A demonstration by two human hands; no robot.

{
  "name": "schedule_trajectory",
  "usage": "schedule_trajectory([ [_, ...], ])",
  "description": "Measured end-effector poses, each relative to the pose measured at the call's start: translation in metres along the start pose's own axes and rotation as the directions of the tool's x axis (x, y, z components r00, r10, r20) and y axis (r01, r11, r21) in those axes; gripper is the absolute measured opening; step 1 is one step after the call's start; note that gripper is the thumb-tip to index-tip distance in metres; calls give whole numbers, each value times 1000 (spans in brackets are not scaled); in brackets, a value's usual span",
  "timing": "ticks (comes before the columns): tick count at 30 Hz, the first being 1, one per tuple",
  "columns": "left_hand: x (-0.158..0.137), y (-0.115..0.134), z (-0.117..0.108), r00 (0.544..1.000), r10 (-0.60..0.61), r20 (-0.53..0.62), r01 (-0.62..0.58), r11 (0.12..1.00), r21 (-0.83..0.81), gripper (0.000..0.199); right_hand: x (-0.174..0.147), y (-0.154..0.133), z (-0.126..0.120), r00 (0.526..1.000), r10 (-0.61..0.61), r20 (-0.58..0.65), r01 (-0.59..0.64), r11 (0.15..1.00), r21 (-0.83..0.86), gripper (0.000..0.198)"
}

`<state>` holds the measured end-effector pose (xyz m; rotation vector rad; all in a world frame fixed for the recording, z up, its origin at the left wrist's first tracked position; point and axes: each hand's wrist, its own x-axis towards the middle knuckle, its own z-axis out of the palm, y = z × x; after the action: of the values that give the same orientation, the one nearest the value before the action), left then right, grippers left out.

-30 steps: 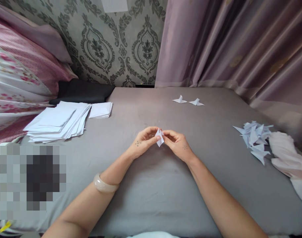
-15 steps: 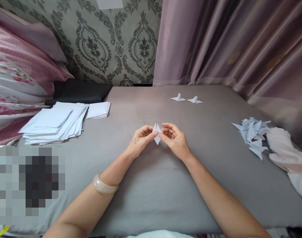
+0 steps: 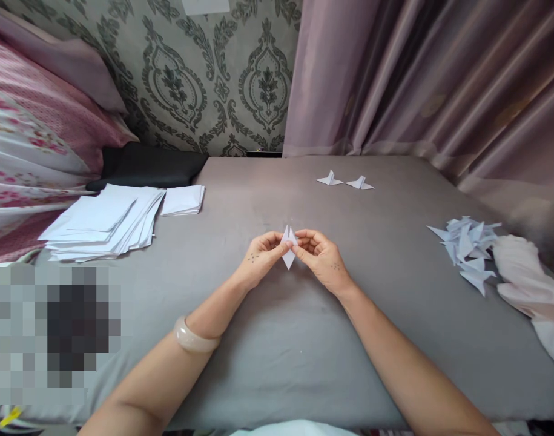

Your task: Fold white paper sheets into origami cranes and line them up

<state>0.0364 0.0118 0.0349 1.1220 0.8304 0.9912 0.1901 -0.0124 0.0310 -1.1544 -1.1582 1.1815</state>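
A small white folded paper, kite-shaped with two narrow points at its top, is held above the middle of the grey cloth. My left hand pinches its left side, thumb on the front face. On the other side my right hand grips it the same way, its fingers curled behind. Both thumb tips meet near the middle of the paper, covering part of it. The fingertips at the back are partly hidden.
Stacked white paper sheets lie at the left, beside a smaller stack. Two folded paper figures rest at the back. A pile of folded paper pieces lies at the right, against a pale cloth. Curtains hang behind.
Both thumbs have come closer together on the paper, with the right hand's fingers a little lower. The whole view has shifted slightly.
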Motion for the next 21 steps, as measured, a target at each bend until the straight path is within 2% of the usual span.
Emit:
schedule_trajectory([
  [5, -1, -1, 2, 999, -42, 22, 41, 998, 37, 27, -1, -1, -2, 999, 19, 39, -20, 999, 26, 27],
  [11, -3, -2, 6, 998, -63, 26, 61, 996, 70, 29, -1, -6, -3, 997, 47, -54, -45, 999, 27, 23],
  [17, -3, -2, 6, 994, -97, 47, 94, 994, 54, 31, 0, -6, -6, 998, 46, -34, -44, 998, 52, 17],
  [21, -3, -2, 6, 998, -42, 40, 36, 990, 138, 30, 0, -6, -7, 997, 71, 26, -73, 994, 77, 18],
])
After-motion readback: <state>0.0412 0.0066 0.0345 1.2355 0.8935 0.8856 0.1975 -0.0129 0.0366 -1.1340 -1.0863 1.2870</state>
